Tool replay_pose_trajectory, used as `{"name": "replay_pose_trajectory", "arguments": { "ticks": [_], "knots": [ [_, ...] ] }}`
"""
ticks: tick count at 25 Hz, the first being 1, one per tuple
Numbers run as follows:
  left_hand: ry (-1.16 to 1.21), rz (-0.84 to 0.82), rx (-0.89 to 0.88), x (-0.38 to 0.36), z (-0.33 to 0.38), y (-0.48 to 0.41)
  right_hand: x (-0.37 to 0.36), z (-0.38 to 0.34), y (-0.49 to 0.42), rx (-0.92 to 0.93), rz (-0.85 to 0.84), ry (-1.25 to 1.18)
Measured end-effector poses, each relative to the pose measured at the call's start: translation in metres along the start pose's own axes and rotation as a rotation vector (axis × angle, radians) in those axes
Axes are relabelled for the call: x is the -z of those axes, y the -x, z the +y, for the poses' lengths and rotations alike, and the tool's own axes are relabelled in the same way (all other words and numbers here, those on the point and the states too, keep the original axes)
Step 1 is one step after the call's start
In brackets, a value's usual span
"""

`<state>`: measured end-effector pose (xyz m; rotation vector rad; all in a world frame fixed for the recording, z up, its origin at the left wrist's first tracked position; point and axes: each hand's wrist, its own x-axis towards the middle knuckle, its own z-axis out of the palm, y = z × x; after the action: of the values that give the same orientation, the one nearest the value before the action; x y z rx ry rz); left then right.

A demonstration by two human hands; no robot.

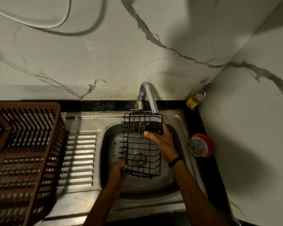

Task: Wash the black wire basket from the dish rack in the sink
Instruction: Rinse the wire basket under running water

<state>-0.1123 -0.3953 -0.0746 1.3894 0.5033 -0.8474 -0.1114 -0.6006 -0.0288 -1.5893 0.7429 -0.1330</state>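
The left hand (120, 169) curls round the black wire basket's (139, 144) 7 o'clock corner. The right hand (162, 139) grips a dark object (153, 126) against its 1 o'clock edge. The basket hangs over the sink (108, 144), under the faucet (148, 95).

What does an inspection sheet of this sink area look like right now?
Surface: steel sink, ribbed drainboard on its left.
Job's things: black wire basket held over the basin, far end below the faucet.
Clutter: brown dish rack at left; yellow-labelled bottle in the corner; red tub at right.
Hands: left hand grips the basket's near end; right hand holds what looks like a dark scrub pad against its far end.
Cables: white cable and grey hose on the wall.
Surroundings: marble-veined wall.
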Motion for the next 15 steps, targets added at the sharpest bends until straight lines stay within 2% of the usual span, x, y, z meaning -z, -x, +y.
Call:
{"name": "replay_pose_trajectory", "arguments": {
  "ticks": [2, 4, 6, 9, 11, 13, 15],
  "knots": [
    [-0.121, 0.108, -0.194, -0.007, 0.025, 0.004, 0.002, -0.013, -0.003, 0.052, -0.090, 0.136],
    [-0.285, 0.185, -0.470, -0.020, 0.057, 0.003, 0.007, -0.023, -0.006, 0.069, -0.139, 0.237],
    [-0.446, 0.146, -0.624, -0.030, 0.085, -0.007, 0.008, -0.032, -0.011, 0.126, -0.192, 0.342],
    [-0.685, -0.029, -0.590, -0.053, 0.124, -0.033, 0.011, -0.043, -0.023, 0.168, -0.228, 0.418],
    [-0.783, -0.053, -0.559, -0.062, 0.140, -0.052, 0.010, -0.046, -0.028, 0.186, -0.216, 0.477],
    [-0.784, -0.105, -0.546, -0.066, 0.143, -0.067, 0.009, -0.050, -0.031, 0.222, -0.210, 0.570],
    [-0.667, -0.145, -0.516, -0.071, 0.140, -0.070, 0.011, -0.050, -0.035, 0.227, -0.249, 0.647]
  ]
}}
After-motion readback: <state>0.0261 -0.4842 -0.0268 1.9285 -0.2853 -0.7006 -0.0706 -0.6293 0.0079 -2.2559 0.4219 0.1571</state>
